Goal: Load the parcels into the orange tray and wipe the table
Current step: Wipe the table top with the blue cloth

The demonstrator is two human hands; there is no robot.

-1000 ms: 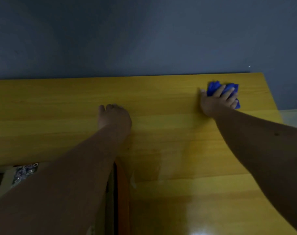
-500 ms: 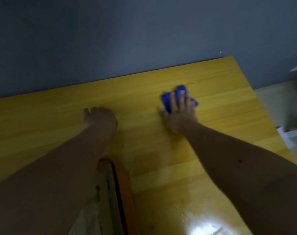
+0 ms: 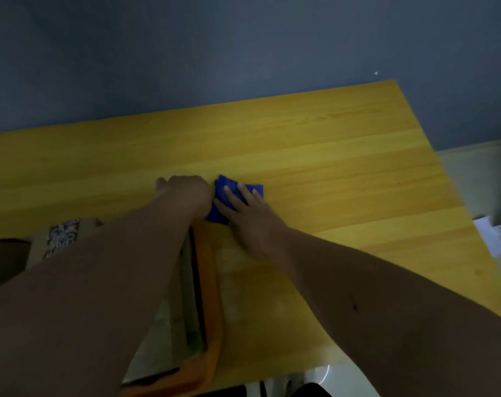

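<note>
My right hand [image 3: 249, 219] lies flat on a folded blue cloth [image 3: 228, 187] and presses it onto the yellow wooden table [image 3: 343, 173], just past the tray's far right corner. My left hand [image 3: 183, 190] rests as a loose fist on the table, touching the cloth's left edge. The orange tray [image 3: 212, 296] stands at the near left, its right rim showing beside my left forearm. Brown cardboard parcels [image 3: 63, 236] lie inside it, mostly hidden under that arm.
A dark grey wall [image 3: 243, 53] runs along the table's far edge. The table's right edge slants down past a pale floor, where a white sheet of paper [image 3: 492, 233] lies. A white object [image 3: 315, 379] shows below the near edge.
My right hand has slid the blue cloth leftward from the table's far right corner to right beside my left hand. My left hand has stayed roughly in place.
</note>
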